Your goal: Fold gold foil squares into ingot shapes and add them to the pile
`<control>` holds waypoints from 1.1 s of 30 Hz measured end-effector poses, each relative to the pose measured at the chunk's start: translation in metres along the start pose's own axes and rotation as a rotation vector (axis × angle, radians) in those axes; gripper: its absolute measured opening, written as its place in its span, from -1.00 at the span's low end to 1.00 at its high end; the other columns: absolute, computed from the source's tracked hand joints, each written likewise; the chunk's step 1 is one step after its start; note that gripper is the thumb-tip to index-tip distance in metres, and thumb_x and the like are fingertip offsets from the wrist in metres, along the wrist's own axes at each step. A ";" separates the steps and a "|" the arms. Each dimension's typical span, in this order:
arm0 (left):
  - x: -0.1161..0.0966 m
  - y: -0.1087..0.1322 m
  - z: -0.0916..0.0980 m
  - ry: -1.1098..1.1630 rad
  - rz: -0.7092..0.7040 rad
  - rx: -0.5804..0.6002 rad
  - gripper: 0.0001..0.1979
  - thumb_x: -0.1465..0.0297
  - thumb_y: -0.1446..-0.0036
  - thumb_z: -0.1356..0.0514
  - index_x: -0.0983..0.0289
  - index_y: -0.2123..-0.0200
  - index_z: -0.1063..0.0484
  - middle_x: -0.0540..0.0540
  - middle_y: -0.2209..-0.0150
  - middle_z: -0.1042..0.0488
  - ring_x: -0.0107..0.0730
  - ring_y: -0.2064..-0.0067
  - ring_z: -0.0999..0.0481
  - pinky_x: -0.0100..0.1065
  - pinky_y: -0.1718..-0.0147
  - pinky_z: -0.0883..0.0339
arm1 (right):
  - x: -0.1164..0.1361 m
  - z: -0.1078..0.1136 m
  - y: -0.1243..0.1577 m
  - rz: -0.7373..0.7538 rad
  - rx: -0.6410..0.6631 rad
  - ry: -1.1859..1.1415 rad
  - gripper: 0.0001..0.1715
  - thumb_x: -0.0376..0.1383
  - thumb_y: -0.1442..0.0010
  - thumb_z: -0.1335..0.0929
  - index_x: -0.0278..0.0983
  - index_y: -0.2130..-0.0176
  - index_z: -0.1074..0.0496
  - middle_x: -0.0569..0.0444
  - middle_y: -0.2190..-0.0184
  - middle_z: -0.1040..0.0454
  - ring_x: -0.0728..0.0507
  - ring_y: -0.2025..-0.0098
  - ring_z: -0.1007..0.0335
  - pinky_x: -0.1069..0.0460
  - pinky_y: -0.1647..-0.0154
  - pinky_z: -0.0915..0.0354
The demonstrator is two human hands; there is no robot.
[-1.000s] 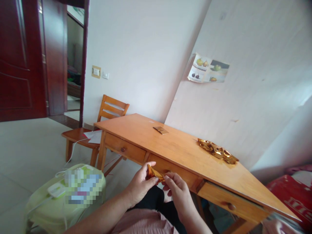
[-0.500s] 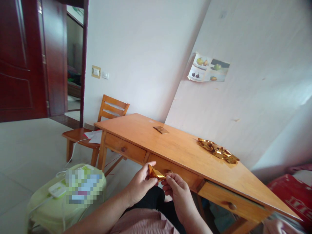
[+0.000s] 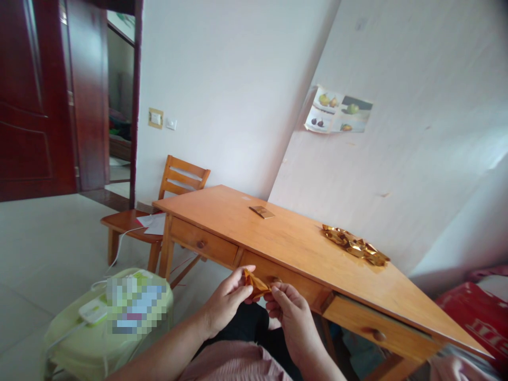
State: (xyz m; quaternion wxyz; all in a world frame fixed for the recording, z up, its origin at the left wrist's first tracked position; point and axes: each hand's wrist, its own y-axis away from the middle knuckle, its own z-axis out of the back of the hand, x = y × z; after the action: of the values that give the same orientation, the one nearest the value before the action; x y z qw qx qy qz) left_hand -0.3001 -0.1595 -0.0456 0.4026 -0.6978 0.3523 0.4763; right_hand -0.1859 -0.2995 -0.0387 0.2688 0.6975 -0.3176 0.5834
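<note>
Between my hands, above my lap and in front of the table's middle drawer, is a small folded piece of gold foil paper. My left hand grips its left end, thumb on the near side and fingers behind. With thumb and forefinger my right hand pinches the right tip. Farther off on the wooden table lies a heap of shiny folded gold foil pieces. A flat stack of gold foil sheets rests near the table's back edge.
A wooden chair with papers on its seat stands beyond the table's left end. Left of me is a pale green stool carrying a white device and cables. A red bag sits at the far right.
The foil piece has turned slightly and looks more opened out, with a duller face showing. My left thumb has shifted a little up and left; both hands keep their hold.
</note>
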 end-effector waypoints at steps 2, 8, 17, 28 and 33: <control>-0.002 0.000 0.000 -0.014 0.001 -0.008 -0.52 0.24 -0.26 -0.15 0.27 -0.20 -0.25 0.11 0.13 -0.52 -0.30 0.15 -0.51 -0.28 0.12 -0.34 | 0.001 -0.001 0.001 -0.009 -0.004 -0.015 -0.58 -0.02 -0.08 -0.50 -0.28 0.26 -0.47 0.03 0.44 -0.56 -0.03 0.46 -0.36 0.11 0.47 -0.20; 0.001 -0.001 0.000 -0.060 -0.009 0.002 -0.52 0.27 -0.24 -0.18 0.25 -0.20 -0.28 0.15 -0.01 -0.51 -0.21 -0.01 -0.49 -0.25 0.03 -0.33 | 0.004 -0.002 0.003 -0.100 -0.018 -0.082 -0.61 -0.03 -0.07 -0.50 -0.28 0.31 -0.45 0.04 0.48 -0.54 0.00 0.52 -0.33 0.13 0.54 -0.15; 0.002 0.001 0.003 -0.310 -0.080 -0.175 -0.69 0.36 -0.16 -0.18 0.25 0.02 -0.42 0.16 0.07 -0.54 -0.22 0.05 -0.53 -0.26 0.04 -0.36 | -0.008 0.006 -0.008 0.119 -0.205 0.081 -0.63 -0.08 -0.04 -0.50 -0.27 0.27 -0.45 0.08 0.51 -0.52 -0.06 0.50 -0.40 0.09 0.50 -0.27; 0.006 -0.001 -0.002 -0.323 -0.050 -0.229 -0.69 0.15 -0.22 -0.16 0.28 0.17 -0.48 0.14 0.25 -0.58 -0.22 0.23 -0.56 -0.28 0.22 -0.41 | -0.008 0.001 -0.007 0.215 -0.178 0.185 -0.55 -0.03 -0.07 -0.47 -0.27 0.16 -0.47 0.00 0.38 -0.59 -0.16 0.36 -0.51 0.01 0.33 -0.37; 0.013 -0.006 0.001 -0.286 -0.058 -0.252 -0.70 0.19 -0.17 -0.21 0.28 0.15 -0.49 0.15 0.24 -0.59 -0.18 0.20 -0.58 -0.25 0.18 -0.43 | -0.006 -0.004 -0.005 0.154 -0.148 0.199 -0.53 -0.02 -0.07 -0.46 -0.32 0.15 -0.55 -0.04 0.37 -0.59 -0.19 0.34 -0.50 -0.01 0.33 -0.39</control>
State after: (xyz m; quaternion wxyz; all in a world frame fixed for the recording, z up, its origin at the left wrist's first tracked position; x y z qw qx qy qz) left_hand -0.2911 -0.1579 -0.0570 0.3715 -0.6778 0.2087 0.5992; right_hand -0.1855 -0.2927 -0.0442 0.3040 0.5882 -0.3840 0.6435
